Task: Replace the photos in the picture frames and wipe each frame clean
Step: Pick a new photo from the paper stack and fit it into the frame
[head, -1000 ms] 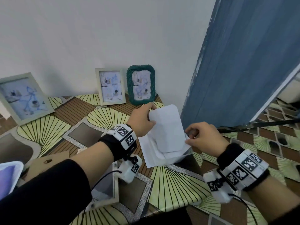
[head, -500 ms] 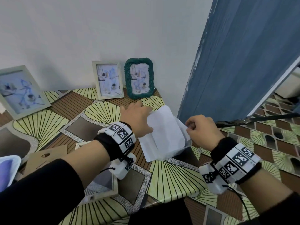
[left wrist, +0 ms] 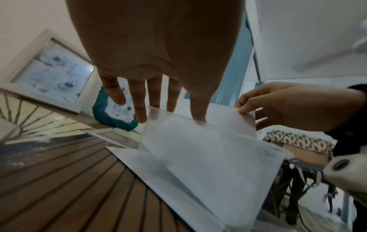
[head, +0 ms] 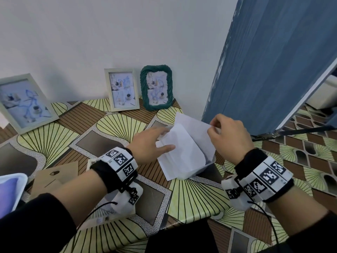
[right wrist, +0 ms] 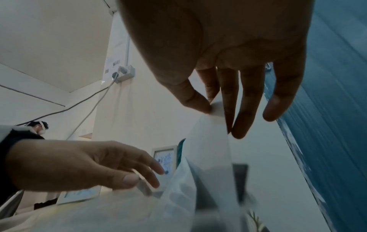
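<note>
A stack of white sheets (head: 184, 152) leans in a clear plastic box (head: 209, 165) at the table's right edge. My right hand (head: 209, 129) pinches the top corner of the rear sheet (head: 191, 125) between thumb and forefinger; the right wrist view shows the pinch (right wrist: 212, 108). My left hand (head: 166, 138) lies with straight fingers over the front sheet, its thumb resting on the paper, fingers (left wrist: 198, 109) at the box edge. Three filled frames stand against the wall: a large pale one (head: 23, 103), a small pale one (head: 122, 89) and a green woven one (head: 156, 88).
A pale frame (head: 91, 161) lies flat under my left wrist beside a brown cardboard backing (head: 54, 177). A white tray with a purple cloth (head: 9, 190) sits at the far left. A blue panel (head: 264, 70) rises just right of the box.
My left hand has let go of the sheet it held up and now lies flat on the stack. My right hand has lifted a rear sheet's corner.
</note>
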The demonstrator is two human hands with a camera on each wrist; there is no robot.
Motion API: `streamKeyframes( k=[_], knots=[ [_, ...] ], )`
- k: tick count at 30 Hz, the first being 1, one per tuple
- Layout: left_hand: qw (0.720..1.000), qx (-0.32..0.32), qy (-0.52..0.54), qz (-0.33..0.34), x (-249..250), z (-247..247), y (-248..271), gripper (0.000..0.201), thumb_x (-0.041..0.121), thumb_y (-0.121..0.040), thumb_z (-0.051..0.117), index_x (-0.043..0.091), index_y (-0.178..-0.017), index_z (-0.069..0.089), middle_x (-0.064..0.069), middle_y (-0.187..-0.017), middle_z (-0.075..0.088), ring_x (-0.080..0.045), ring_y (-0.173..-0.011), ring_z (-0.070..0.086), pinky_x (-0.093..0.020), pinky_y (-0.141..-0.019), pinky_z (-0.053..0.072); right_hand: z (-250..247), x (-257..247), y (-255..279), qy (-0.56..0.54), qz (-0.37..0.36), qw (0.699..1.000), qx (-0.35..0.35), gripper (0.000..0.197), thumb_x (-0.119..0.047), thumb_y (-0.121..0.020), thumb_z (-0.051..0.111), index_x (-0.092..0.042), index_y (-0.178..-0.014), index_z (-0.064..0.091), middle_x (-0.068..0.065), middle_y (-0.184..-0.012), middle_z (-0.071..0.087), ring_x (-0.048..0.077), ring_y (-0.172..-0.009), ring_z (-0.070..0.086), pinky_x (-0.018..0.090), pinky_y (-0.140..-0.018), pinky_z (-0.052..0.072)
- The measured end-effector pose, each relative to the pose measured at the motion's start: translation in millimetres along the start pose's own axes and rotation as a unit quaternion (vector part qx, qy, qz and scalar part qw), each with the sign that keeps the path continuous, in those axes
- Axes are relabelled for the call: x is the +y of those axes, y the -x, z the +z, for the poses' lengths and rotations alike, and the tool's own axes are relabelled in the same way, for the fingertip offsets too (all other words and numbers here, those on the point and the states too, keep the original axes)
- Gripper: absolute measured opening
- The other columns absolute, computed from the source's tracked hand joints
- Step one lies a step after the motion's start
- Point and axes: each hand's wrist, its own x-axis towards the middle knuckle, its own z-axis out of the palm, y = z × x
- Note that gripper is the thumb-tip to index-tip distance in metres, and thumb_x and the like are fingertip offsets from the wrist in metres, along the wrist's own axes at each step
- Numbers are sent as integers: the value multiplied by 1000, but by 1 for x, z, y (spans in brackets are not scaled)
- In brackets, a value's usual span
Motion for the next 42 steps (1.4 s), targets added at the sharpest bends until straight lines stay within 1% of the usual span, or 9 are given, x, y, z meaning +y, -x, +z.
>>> streamKeyframes(
  k=[7,13,17,20,24,29,33,36,42],
  knots=[
    [991,15,130,-12,-2,-7,4,49,43,-88,67,32,-133,50,14,-131,57,-7,-113,56,-29,-93,49,-23,-27,-4,-17,-92,990,107,9,-20,-98,43,-21,-106,46,-3,-59,50,19,-53,48,33,-51,34],
    [981,120,156,-8,-9,-40,26,38,47,-88,64,34,-123,55,15,-116,58,-1,-98,63,-24,-81,53,-26,-50,-9,-138,-145,970,141,14,-11,-97,45,-20,-104,53,-2,-56,49,11,-44,42,32,-47,38],
    [972,171,156,-37,-24,-66,52,32,48,-87,64,42,-117,53,18,-108,58,-1,-87,62,-21,-71,50,-9,-63,-3,-232,-112,960,109,15,-11,-92,55,-22,-94,65,-6,-61,60,8,-48,52,16,-49,40],
    [967,182,162,-70,-39,-78,76,31,48,-87,64,46,-115,51,16,-104,59,-5,-82,62,-20,-64,50,12,-72,6,-305,-74,949,37,14,-13,-90,61,-21,-96,71,-2,-79,71,8,-63,65,29,-66,58],
    [964,195,153,-95,-57,-81,111,27,41,-88,67,43,-110,53,11,-91,62,-3,-73,61,-13,-57,48,45,-90,23,-364,-54,928,-53,16,-11,-86,70,-20,-99,73,-4,-94,72,10,-81,71,36,-75,61],
    [989,91,1,-115,-83,-75,158,43,48,-84,64,41,-124,49,18,-106,60,-4,-94,59,-38,-84,52,80,-109,49,-322,-81,935,-128,17,-18,-80,75,-28,-93,70,-8,-86,68,8,-79,66,21,-75,56],
    [978,-37,-165,-124,-103,-67,183,63,69,-77,52,50,-134,34,25,-133,47,-8,-129,41,-54,-103,30,97,-121,67,-258,-128,943,-169,23,-22,-78,75,-25,-99,69,-9,-82,65,6,-74,62,14,-67,49],
    [945,-176,-235,-143,-119,-58,190,98,89,-73,31,39,-153,2,20,-161,4,-11,-149,7,-62,-112,16,107,-129,75,-206,-151,947,-195,32,-26,-77,74,-21,-108,70,-8,-83,65,7,-75,60,23,-73,52],
    [949,-199,-202,-140,-128,-53,193,102,89,-74,27,36,-153,-10,20,-160,-10,-8,-149,-5,-61,-115,7,117,-141,82,-106,-206,947,-222,51,-36,-77,69,-15,-123,66,-2,-93,69,13,-92,60,21,-76,43]
  ],
)
